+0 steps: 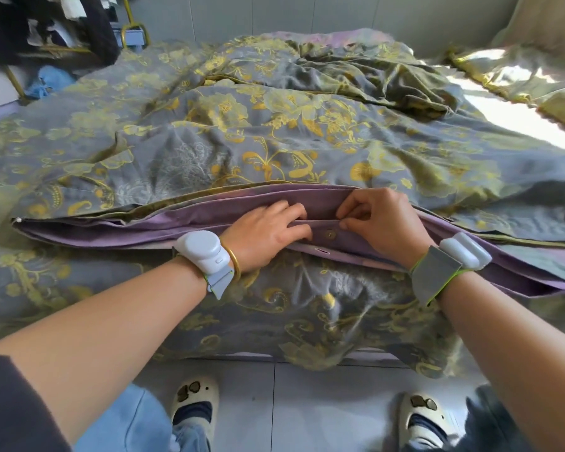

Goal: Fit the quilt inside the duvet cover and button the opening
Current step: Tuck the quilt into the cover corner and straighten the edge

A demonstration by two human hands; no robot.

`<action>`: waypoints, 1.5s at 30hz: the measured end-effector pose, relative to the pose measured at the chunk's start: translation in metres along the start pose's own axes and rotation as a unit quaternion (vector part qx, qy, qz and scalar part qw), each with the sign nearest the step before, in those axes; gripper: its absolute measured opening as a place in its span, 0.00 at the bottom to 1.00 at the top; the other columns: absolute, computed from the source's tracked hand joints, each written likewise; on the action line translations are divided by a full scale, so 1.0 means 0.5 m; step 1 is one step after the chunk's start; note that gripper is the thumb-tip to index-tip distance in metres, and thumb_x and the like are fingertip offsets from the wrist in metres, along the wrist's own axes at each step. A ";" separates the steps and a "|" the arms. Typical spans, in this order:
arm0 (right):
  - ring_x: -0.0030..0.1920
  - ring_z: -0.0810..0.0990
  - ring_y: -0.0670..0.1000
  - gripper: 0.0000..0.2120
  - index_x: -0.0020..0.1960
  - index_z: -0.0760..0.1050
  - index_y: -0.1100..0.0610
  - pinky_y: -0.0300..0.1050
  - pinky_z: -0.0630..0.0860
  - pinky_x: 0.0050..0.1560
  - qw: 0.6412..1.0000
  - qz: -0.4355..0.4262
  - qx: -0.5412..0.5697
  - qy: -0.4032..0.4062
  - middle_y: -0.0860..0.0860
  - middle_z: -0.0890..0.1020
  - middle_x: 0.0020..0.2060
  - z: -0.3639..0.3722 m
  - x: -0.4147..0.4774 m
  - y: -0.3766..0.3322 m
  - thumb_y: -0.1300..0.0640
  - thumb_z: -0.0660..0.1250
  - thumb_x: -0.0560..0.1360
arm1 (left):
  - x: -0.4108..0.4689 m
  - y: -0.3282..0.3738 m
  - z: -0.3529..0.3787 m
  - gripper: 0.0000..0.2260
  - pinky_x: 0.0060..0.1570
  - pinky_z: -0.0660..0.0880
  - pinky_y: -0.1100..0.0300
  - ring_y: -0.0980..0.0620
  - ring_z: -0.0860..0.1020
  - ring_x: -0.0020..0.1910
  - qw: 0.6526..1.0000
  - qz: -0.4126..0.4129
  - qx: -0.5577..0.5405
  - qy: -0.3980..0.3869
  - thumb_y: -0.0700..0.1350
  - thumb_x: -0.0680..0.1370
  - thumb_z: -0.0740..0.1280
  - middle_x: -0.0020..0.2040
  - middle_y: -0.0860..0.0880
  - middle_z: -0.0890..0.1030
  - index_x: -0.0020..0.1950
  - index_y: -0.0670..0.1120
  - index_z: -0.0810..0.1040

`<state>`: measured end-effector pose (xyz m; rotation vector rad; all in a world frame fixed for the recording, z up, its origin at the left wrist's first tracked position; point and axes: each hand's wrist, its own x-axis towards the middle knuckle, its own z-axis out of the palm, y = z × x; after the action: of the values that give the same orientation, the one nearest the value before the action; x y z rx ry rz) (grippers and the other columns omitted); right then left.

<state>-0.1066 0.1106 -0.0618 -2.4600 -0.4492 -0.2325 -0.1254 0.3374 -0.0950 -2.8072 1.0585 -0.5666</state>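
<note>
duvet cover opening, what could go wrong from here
1. The right hand pinches the purple flap beside the button, while the buttonhole sits on the lower edge, apart from it. A slip could mismatch them and pucker the opening.
2. The duvet cover lies bunched farther back, so buttoning now may lock in lumps.
3. Its near part hangs toward the floor and might drag.

Wrist gear and clogs, lol
White puck-shaped tracker (pixel 203 252) on a grey green-edged strap (pixel 221 282) plus a gold bangle (pixel 235 264) by the left hand (pixel 268 230), boxier white tracker (pixel 465 251) by the right hand (pixel 384 223), dark sleeve (pixel 10 402), light blue jeans (pixel 128 419), cream clogs (pixel 194 394) over navy socks (pixel 193 414).
</note>
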 end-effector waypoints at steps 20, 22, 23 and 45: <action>0.33 0.84 0.49 0.03 0.48 0.80 0.60 0.34 0.77 0.25 0.612 0.413 0.669 -0.082 0.58 0.85 0.40 0.060 -0.068 -0.030 0.60 0.69 0.76 | 0.089 -0.011 -0.031 0.02 0.53 0.75 0.59 0.58 0.80 0.46 0.911 -0.175 -0.363 -0.088 0.49 0.72 0.72 0.43 0.55 0.84 0.43 0.53 0.84; 0.30 0.83 0.47 0.03 0.45 0.79 0.60 0.32 0.73 0.21 0.594 0.418 0.684 -0.073 0.55 0.83 0.35 0.062 -0.061 -0.028 0.61 0.68 0.76 | 0.094 -0.009 -0.044 0.02 0.53 0.74 0.63 0.60 0.80 0.46 0.901 -0.161 -0.395 -0.076 0.47 0.72 0.72 0.43 0.56 0.84 0.44 0.52 0.84; 0.28 0.82 0.46 0.03 0.44 0.78 0.61 0.32 0.71 0.20 0.586 0.422 0.687 -0.073 0.53 0.82 0.32 0.064 -0.059 -0.028 0.62 0.67 0.77 | 0.099 -0.007 -0.049 0.02 0.54 0.74 0.64 0.61 0.80 0.47 0.899 -0.157 -0.403 -0.065 0.46 0.73 0.72 0.44 0.56 0.85 0.44 0.51 0.84; 0.24 0.76 0.42 0.06 0.39 0.77 0.56 0.32 0.67 0.24 0.633 0.448 0.617 -0.134 0.48 0.75 0.30 0.077 -0.054 -0.026 0.59 0.75 0.70 | 0.128 0.000 -0.054 0.05 0.48 0.70 0.63 0.57 0.76 0.42 0.836 -0.250 -0.487 -0.041 0.48 0.73 0.72 0.44 0.46 0.85 0.43 0.49 0.85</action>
<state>-0.1341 0.1367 -0.0926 -1.0474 0.4606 0.6742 -0.0911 0.2971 -0.0501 -3.9975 0.6726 0.1795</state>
